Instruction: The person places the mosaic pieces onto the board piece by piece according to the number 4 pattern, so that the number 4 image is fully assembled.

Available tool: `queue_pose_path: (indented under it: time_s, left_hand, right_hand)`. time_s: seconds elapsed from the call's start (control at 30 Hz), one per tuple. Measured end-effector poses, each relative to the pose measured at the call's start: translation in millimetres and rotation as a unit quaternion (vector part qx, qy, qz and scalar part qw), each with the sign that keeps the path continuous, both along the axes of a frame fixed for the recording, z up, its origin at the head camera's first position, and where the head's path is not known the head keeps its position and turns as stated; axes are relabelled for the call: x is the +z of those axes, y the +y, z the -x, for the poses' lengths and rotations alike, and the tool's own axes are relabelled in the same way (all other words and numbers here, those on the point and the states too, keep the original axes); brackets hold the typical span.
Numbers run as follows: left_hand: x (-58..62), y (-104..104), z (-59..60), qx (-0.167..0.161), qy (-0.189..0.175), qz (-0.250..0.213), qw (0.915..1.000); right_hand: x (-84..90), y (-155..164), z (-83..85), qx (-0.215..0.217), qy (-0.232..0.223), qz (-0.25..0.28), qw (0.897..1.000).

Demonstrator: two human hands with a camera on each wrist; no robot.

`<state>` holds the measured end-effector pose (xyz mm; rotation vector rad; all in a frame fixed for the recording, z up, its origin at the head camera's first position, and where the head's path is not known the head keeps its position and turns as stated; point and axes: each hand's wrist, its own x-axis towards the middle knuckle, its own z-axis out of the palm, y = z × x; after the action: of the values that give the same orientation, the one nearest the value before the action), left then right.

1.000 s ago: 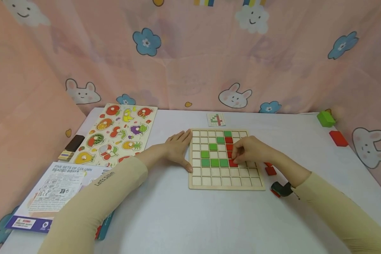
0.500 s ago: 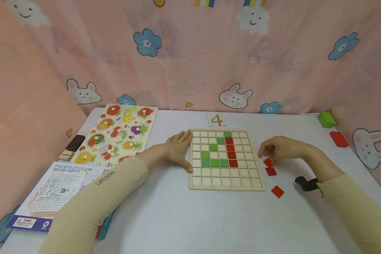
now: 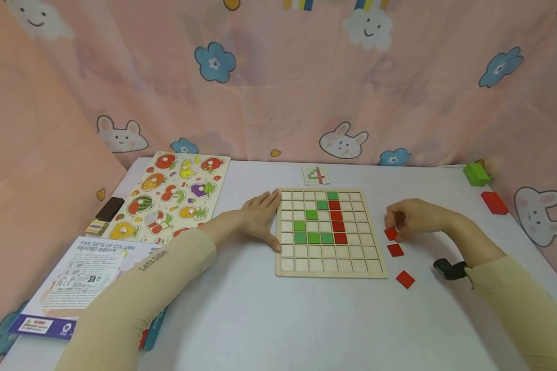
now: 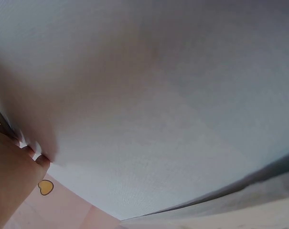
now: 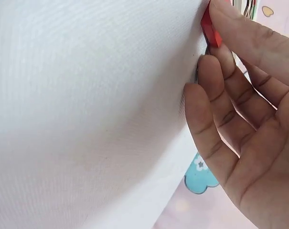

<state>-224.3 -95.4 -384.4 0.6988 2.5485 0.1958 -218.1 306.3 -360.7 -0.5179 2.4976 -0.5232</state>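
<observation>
Flat along the left edge of the wooden grid board [image 3: 315, 265], my left hand [image 3: 262, 216] rests with fingers straight and thumb at the frame. Green tiles [image 3: 313, 237] step in a slanted outline on the board, and a column of red tiles [image 3: 337, 226] stands beside them. To the board's right, my right hand [image 3: 418, 216] pinches a red square tile [image 3: 391, 234] between thumb and forefinger, close over the table. The right wrist view shows this red tile [image 5: 210, 29] at the thumb tip. Nearer me lie two loose red tiles, one [image 3: 395, 250] just below the hand and another [image 3: 405, 279] lower.
Behind the board lies a small pattern card [image 3: 316, 175]. A fruit puzzle board [image 3: 185, 180], a dark block [image 3: 110, 209] and a printed box [image 3: 85, 278] are on the left. Green [image 3: 476, 174] and red blocks [image 3: 494, 202] sit at the far right.
My right hand has left the lowest red tile of the board's column, moved right to the loose tiles and taken hold of the topmost one. My left hand has stayed put.
</observation>
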Motion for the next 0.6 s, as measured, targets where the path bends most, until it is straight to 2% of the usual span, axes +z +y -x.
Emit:
queue_pose_path:
  time_s: [0.23, 0.43, 0.6]
  left_hand:
    - [0.6, 0, -0.7, -0.006, 0.000, 0.002, 1.0000]
    - [2.9, -1, -1.7, -0.012, 0.002, -0.003, 0.9999]
    - [1.4, -1, -0.4, -0.007, 0.000, 0.002, 1.0000]
  right_hand:
    - [5.8, -13, 1.5, 0.007, 0.027, 0.012, 1.000]
    - [17.6, -47, -11.3, 0.037, 0.020, 0.078, 0.996]
    - [16.2, -74, -21.4, 0.076, 0.016, 0.102, 0.992]
